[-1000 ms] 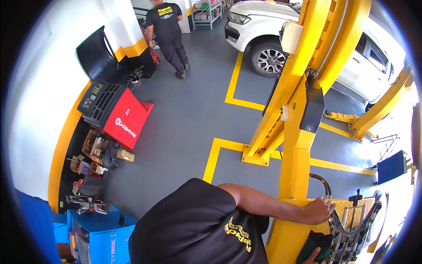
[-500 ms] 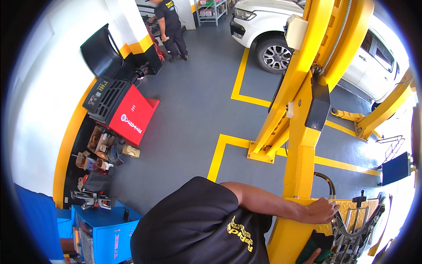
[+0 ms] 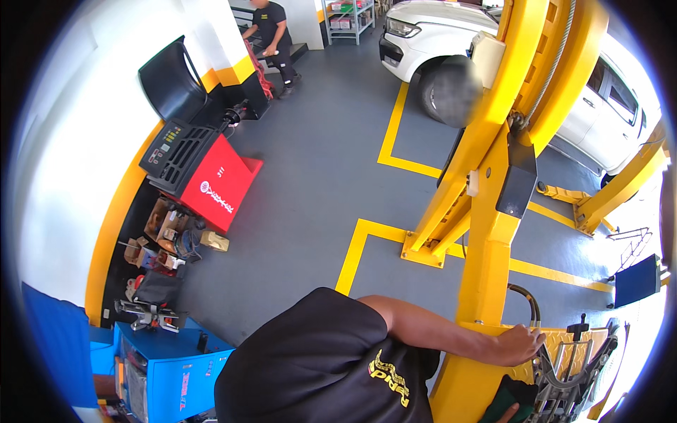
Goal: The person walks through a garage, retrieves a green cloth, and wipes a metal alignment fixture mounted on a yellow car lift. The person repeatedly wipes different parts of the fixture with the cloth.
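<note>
My left arm reaches across to the right from my black shirt sleeve. My left hand lies on the top edge of a grey metal frame, its fingers curled over the rim, right beside the yellow lift post. A black hose loops up just above the hand. At the bottom edge only a sliver of my right hand shows, under a dark green cloth; its grip is hidden.
A white pickup stands on the lift at the back right. A red and black wheel balancer stands by the left wall, with boxes and a blue machine nearer. Another person works at the far wall.
My left hand has stayed on the frame. The view has swung slightly, and the person at the back has moved further away toward the wall.
</note>
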### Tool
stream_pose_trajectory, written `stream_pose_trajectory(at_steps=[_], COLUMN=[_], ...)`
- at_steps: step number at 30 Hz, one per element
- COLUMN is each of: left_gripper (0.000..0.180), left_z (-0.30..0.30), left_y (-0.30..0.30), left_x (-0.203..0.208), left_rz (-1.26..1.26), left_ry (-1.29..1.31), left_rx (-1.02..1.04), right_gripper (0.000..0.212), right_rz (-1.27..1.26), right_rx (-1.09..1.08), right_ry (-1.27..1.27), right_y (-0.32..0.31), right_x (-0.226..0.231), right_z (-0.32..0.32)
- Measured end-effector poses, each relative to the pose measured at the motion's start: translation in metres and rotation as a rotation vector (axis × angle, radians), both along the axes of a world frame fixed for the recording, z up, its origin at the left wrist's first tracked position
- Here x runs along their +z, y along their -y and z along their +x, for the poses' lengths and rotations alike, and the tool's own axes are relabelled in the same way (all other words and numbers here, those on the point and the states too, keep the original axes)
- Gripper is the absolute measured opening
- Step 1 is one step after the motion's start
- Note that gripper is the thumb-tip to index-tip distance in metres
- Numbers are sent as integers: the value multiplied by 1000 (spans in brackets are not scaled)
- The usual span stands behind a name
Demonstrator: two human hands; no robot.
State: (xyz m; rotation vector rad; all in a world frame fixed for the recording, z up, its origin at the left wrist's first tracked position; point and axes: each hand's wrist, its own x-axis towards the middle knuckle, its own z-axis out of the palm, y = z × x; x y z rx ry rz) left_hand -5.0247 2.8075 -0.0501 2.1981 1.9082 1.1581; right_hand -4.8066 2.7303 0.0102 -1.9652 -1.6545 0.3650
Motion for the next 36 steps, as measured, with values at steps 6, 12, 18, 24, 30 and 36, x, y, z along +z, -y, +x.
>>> stream_pose_trajectory(at_steps=[6,12,18,24,30,36], left_gripper=[35,30,31,33,33,29], left_z=[-3,-16,-17,-14,-20,-17], left_y=[-4,-10,-8,-3,3,5], left_x=[-3,3,2,4,11,10], left_rz=[-30,-32,-51,-18,3,10], left_ry=[12,32,127,170,141,127], left_rx=[-50,-174,-170,-206,-110,-103], right_gripper=[80,66,55,54,45,47], right_rz=[-24,37,62,105,65,20], right_rx=[217,347,404,407,382,404], right_ry=[85,250,305,316,435,285], right_y=[11,12,14,13,3,13], right_x=[33,48,55,49,54,60], right_z=[-17,-26,-31,-24,-40,-32])
